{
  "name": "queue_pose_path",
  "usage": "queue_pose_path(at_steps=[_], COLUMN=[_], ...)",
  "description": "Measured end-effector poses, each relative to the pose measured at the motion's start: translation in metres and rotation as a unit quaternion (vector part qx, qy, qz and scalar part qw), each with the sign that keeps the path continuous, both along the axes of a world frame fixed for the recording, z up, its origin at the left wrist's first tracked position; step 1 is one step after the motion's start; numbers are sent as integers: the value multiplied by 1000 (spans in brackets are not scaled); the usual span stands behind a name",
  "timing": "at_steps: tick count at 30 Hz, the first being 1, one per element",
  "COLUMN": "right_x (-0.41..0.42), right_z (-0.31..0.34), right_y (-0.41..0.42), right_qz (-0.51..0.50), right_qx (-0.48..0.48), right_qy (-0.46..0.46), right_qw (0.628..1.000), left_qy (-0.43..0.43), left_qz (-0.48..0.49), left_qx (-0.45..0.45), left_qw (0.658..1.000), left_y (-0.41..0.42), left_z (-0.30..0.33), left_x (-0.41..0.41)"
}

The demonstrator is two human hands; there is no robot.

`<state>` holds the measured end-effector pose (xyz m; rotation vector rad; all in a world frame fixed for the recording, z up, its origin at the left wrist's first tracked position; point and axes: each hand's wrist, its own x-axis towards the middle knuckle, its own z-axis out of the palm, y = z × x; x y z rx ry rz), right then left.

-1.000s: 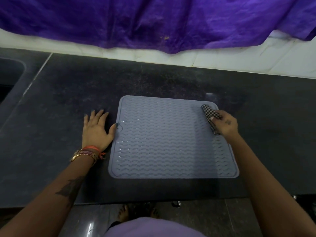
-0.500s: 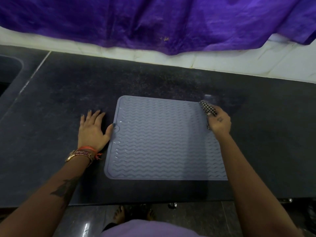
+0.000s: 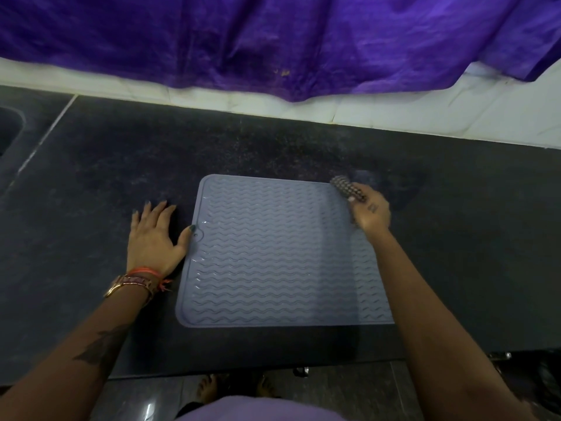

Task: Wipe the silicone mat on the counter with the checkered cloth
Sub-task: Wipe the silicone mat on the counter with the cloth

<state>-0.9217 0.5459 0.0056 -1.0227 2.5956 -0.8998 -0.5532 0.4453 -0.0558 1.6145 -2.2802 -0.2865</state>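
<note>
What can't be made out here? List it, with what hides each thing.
Head view only:
- Near right corner of the mat: covered by the right forearm.
- Most of the checkered cloth: bunched inside the right hand and blurred.
- Whether the cloth touches the mat: not clear.
- The sink: cut off by the left edge.
- Wall behind: hidden by the purple cloth.
- Small mark on the right hand: too small to read.
- Left hand: flat on the counter, thumb on the mat's edge.

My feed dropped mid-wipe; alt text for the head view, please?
The right hand grips the checkered cloth at the far right corner of the grey silicone mat. The left hand lies flat on the dark counter, thumb on the mat's left edge.
</note>
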Motion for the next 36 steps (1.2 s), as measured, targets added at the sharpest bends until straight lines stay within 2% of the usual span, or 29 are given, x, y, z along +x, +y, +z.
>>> queue_pose_path(at_steps=[2, 5, 7, 11, 13, 14, 16, 18, 21, 26, 29, 33, 36], right_x=[-21, -32, -24, -7, -9, -12, -18, -14, 12, 65, 73, 72, 94], right_z=[1, 0, -2, -8, -5, -3, -3, -6, -10, -12, -9, -8, -15], right_y=[6, 3, -7, -19, -18, -16, -9, -3, -9, -36, -50, -51, -54], right_qz=[-69, -58, -45, 27, 57, 42, -25, -75, -65, 11, 95, 41, 33], right_qx=[51, 158, 188, 155, 88, 53, 24, 93, 171, 159, 98, 53, 132], right_qy=[47, 43, 48, 55, 8, -21, -10, 36, 81, 97, 36, 30, 76], right_qw=[995, 985, 980, 986, 994, 998, 999, 992, 980, 982, 990, 997, 988], left_qy=[3, 5, 5, 5, 10, 12, 12, 12, 12, 18, 18, 20, 27], left_qz=[1, 0, 1, 0, 2, 3, 5, 3, -1, -1, 1, 3, 1], left_qx=[0, 4, 5, 8, 8, 8, 8, 10, 14, 18, 18, 20, 21], left_qw=[1000, 1000, 1000, 1000, 1000, 1000, 1000, 1000, 1000, 1000, 1000, 1000, 999], left_y=[0, 0, 0, 1, 2, 3, 4, 4, 3, 2, 2, 3, 2], left_z=[0, 1, 1, 3, 5, 5, 6, 7, 6, 5, 5, 5, 4], left_x=[0, -2, -2, -3, -2, -2, -1, -1, -3, -2, -1, -1, -2])
